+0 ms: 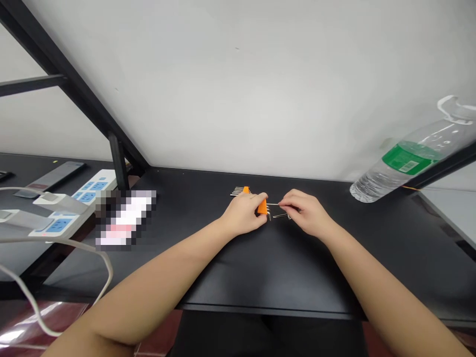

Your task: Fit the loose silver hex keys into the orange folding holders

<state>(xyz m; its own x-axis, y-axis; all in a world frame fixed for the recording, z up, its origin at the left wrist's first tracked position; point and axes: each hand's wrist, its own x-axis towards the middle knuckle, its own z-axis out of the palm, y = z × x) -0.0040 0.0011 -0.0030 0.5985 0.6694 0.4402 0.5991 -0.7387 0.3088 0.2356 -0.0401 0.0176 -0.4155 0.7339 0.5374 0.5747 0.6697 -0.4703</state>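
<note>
My left hand (243, 213) is closed around an orange hex key holder (262, 206), whose middle is hidden under the fingers. Several metal hex keys (237, 191) stick out of the holder on its left side. My right hand (305, 213) pinches one hex key (273, 204) between thumb and fingertips; its shaft runs left to the holder. Whether its tip sits inside the holder I cannot tell. Just below, loose-looking hex keys (281, 215) lie on the black table (267, 267), near the right thumb.
A large water bottle (397, 158) with a green label stands at the right. To the left are a blurred-out, phone-like object (126, 218), a white power strip (91, 191) with plugs, and white cables (106, 263). A black frame (85, 106) rises there against the wall.
</note>
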